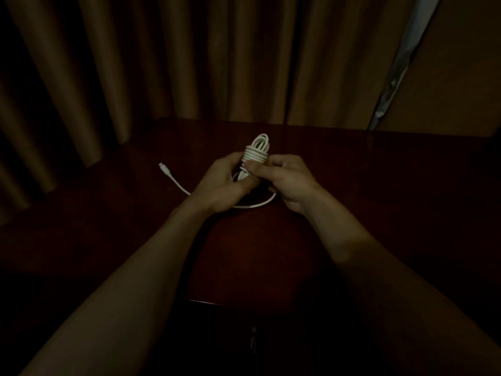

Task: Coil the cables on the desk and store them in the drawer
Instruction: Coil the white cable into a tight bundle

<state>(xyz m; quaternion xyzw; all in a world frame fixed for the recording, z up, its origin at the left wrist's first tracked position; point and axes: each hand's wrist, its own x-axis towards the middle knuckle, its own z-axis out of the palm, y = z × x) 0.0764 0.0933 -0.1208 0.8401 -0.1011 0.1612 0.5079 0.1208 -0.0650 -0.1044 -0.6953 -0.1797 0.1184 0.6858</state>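
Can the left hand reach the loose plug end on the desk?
Likely yes: the white plug end lies unobstructed left of the left hand, which must first release the white cable coil.

The cable bundle sits between both hands above the desk; its loose end trails left, curtain behind

No legible text anywhere.

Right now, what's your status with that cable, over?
Left hand and right hand grip coiled white cable over desk. Loose tail, plug end, trails left. No obstruction seen.
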